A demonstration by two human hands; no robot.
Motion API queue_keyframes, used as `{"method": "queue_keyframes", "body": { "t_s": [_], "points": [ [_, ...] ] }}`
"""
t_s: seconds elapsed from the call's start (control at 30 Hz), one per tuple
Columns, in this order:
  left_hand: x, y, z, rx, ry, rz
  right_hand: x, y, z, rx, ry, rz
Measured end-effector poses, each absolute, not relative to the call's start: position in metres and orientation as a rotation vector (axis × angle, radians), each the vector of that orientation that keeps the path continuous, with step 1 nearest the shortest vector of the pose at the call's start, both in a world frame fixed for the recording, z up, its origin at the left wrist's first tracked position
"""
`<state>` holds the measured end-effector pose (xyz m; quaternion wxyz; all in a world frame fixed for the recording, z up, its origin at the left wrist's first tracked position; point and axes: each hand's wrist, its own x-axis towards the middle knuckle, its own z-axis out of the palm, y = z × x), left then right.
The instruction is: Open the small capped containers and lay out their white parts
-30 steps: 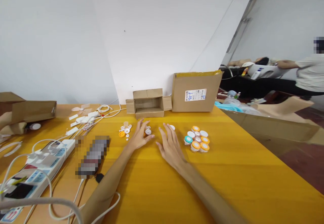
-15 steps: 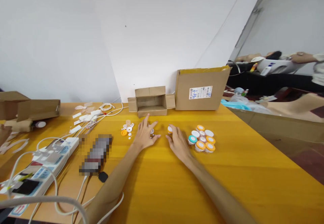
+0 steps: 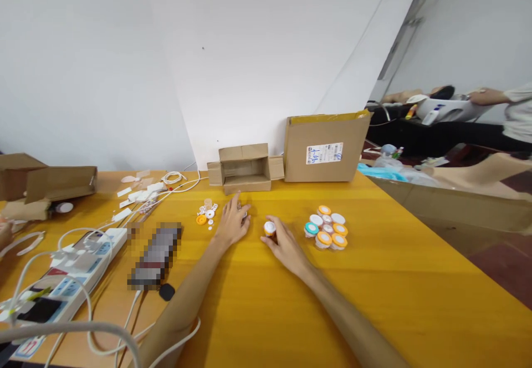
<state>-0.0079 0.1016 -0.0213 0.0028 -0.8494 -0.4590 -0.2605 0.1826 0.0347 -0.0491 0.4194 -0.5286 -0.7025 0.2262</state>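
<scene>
My right hand (image 3: 285, 241) is curled round a small orange container with a white cap (image 3: 270, 228) on the yellow table (image 3: 374, 290). My left hand (image 3: 231, 223) lies on the table with its fingers closed over small white parts near its fingertips; what it holds I cannot make out. Left of it lies a scatter of small white and orange parts (image 3: 206, 215). To the right of my right hand stands a cluster of several small capped containers (image 3: 327, 230), with orange, white and teal lids.
A small open cardboard box (image 3: 244, 169) and a larger labelled box (image 3: 323, 147) stand against the wall. A power strip (image 3: 62, 279) with cables, a blurred dark object (image 3: 155, 256) and another box (image 3: 45, 182) lie at left. Another person (image 3: 515, 114) works at far right.
My right hand closed on the small orange container and drew it back toward me. My left hand's fingers curled in over the small parts. The camera shifted slightly.
</scene>
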Motion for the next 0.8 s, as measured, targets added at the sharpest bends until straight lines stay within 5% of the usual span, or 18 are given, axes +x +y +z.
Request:
{"method": "queue_keyframes", "body": {
  "t_s": [0.37, 0.8],
  "points": [
    [-0.012, 0.106, -0.028, -2.629, -1.446, -0.807, 0.176, 0.027, -0.045, -1.264, -1.864, 0.637],
    [-0.021, 0.09, -0.022, -2.625, -1.397, -0.891, 0.174, 0.028, -0.041, -1.353, -1.858, 0.296]
  ]
}}
